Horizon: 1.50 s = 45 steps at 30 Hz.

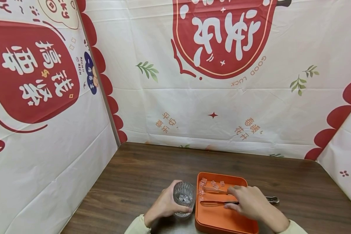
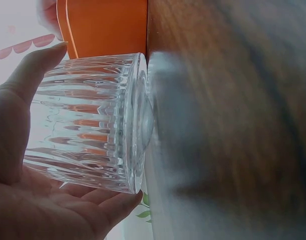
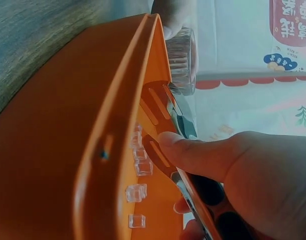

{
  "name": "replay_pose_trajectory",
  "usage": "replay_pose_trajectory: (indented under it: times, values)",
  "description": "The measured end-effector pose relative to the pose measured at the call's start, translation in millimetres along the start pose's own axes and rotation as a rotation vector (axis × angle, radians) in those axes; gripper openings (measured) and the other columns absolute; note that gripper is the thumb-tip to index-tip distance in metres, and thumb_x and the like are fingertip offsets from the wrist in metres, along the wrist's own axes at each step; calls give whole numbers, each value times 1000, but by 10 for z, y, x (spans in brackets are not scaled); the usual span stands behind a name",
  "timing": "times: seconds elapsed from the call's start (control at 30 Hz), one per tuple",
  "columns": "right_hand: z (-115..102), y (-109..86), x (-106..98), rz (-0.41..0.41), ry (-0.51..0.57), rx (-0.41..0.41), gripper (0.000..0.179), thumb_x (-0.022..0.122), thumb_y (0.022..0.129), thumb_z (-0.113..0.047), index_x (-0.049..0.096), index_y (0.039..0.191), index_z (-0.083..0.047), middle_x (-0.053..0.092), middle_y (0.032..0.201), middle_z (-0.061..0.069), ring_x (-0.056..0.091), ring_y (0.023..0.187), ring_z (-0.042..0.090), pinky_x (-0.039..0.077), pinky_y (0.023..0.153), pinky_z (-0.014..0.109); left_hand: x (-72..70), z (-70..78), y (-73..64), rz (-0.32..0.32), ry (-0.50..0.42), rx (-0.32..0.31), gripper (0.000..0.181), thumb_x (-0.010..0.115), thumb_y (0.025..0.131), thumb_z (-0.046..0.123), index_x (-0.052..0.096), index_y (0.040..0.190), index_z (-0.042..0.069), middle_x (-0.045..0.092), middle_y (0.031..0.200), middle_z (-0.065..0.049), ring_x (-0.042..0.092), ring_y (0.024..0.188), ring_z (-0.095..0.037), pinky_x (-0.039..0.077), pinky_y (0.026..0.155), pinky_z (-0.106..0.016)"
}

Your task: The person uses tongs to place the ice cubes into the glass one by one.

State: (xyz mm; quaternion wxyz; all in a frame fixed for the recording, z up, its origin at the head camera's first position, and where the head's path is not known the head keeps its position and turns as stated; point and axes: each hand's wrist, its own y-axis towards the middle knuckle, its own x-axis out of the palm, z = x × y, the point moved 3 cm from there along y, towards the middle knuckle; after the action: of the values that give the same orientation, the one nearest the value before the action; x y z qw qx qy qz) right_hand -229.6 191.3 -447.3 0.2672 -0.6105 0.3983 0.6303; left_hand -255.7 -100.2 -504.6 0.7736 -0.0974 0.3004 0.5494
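My left hand (image 1: 165, 203) grips a clear ribbed glass (image 1: 183, 195) from its left side, thumb and fingers spread round it. The glass's base (image 2: 140, 125) is at the tabletop, close beside the orange tray (image 1: 222, 224). Small clear cubes (image 1: 203, 182) lie in the tray, mostly toward its far left corner. My right hand (image 1: 250, 201) holds metal tongs (image 1: 272, 200) over the tray. The tongs' two slotted arms (image 3: 158, 102) are spread apart, their ends among or near the cubes. Nothing shows clamped between them. What lies in the glass is hard to make out.
A dark wood table (image 1: 140, 169) surrounds the tray and glass. White printed cloth (image 1: 210, 100) hangs behind it, with another cloth panel (image 1: 76, 169) along the left side. The tray has raised walls (image 3: 107, 125).
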Motion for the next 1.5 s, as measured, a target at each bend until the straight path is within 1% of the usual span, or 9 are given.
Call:
replay_pose_trajectory:
  times: [0.2, 0.4, 0.67, 0.83, 0.9, 1.1, 1.3, 1.5]
  values:
    - [-4, 9, 41, -8, 14, -10, 35, 71, 83, -54, 64, 93, -21, 71, 93, -5, 61, 62, 9, 42, 48, 26, -3, 3, 5, 0, -2, -7, 90, 95, 58, 38, 50, 132, 18, 68, 110, -5, 65, 94, -17, 51, 82, -30]
    - [-14, 25, 67, -11, 21, -27, 37, 69, 83, -57, 65, 94, -21, 72, 93, -6, 63, 65, 10, 44, 50, 26, -5, 11, 13, 4, 7, -12, 89, 95, 58, 39, 50, 132, 19, 69, 109, -3, 65, 94, -16, 51, 81, -30]
    - [-28, 52, 112, -16, 22, -41, 36, 70, 83, -56, 63, 89, -22, 69, 85, -6, 61, 65, 10, 43, 49, 27, -4, 12, 15, 5, 3, -10, 89, 96, 58, 37, 50, 132, 19, 69, 110, -3, 65, 94, -16, 51, 82, -30]
    - [-45, 58, 142, 7, -3, -54, 36, 69, 84, -57, 61, 87, -22, 58, 72, -14, 52, 61, 5, 36, 47, 26, -2, 3, 14, 1, 3, -11, 88, 95, 58, 38, 50, 131, 19, 68, 109, -3, 65, 94, -16, 51, 81, -30]
    - [-53, 63, 149, 22, -19, -59, 35, 69, 84, -56, 60, 86, -23, 53, 70, -16, 48, 60, 4, 34, 47, 26, -1, 1, 14, 1, 5, -11, 88, 95, 58, 38, 50, 131, 19, 68, 109, -3, 65, 94, -16, 51, 81, -30]
    - [-84, 71, 146, 49, -38, -84, 30, 70, 85, -52, 60, 82, -24, 54, 72, -15, 48, 59, 4, 34, 48, 26, -1, -1, 13, 0, 7, -14, 88, 95, 58, 39, 50, 132, 19, 68, 109, -2, 65, 93, -16, 51, 81, -30]
    - [-92, 82, 157, 48, -62, -89, 29, 71, 85, -48, 55, 77, -25, 46, 67, -17, 38, 56, 3, 30, 49, 26, -7, -3, 11, 6, 14, -16, 89, 95, 58, 40, 50, 132, 20, 68, 109, -2, 64, 94, -16, 51, 80, -31]
    - [-101, 73, 182, 50, -48, -88, 31, 72, 86, -45, 50, 74, -26, 40, 64, -17, 32, 53, 2, 27, 49, 24, -6, -13, 2, 1, 4, -15, 90, 95, 58, 39, 49, 133, 19, 68, 109, -4, 65, 94, -17, 51, 81, -30]
